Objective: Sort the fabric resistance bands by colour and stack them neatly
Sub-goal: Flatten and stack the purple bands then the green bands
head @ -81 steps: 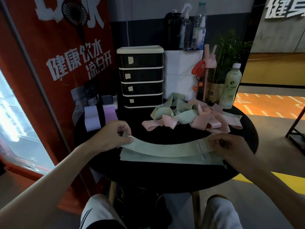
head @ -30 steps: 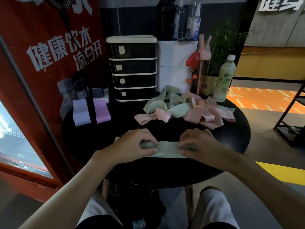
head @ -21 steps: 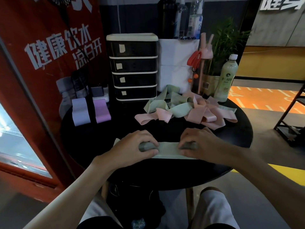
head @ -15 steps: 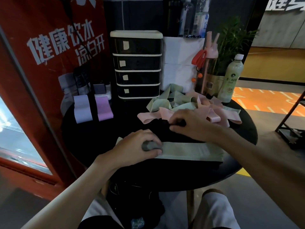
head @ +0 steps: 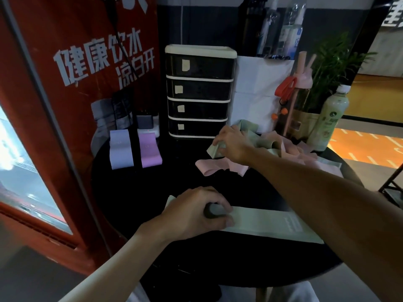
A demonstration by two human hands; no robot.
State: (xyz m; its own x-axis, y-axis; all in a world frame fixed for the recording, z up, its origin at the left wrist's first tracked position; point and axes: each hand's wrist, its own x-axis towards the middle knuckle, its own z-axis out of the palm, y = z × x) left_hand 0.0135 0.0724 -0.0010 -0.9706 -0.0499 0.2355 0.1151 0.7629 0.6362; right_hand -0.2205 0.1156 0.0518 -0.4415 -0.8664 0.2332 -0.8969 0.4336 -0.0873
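Flat green bands lie stacked at the front of the round black table. My left hand presses down on the stack's left end, fingers curled over it. My right hand is stretched out to the far pile of mixed bands and pinches a loose green band at the pile's left edge. Pink bands lie just in front of that hand. A lavender band and a purple band lie flat side by side at the far left.
A black drawer unit stands at the back, with a white box to its right. A pink bottle, a green bottle and a potted plant stand at the back right. A red banner borders the left.
My hands folded the long green band flat onto the stack. Then my right hand left the stack and reached to the far pile, taking hold of a loose green band. The left hand stayed put.
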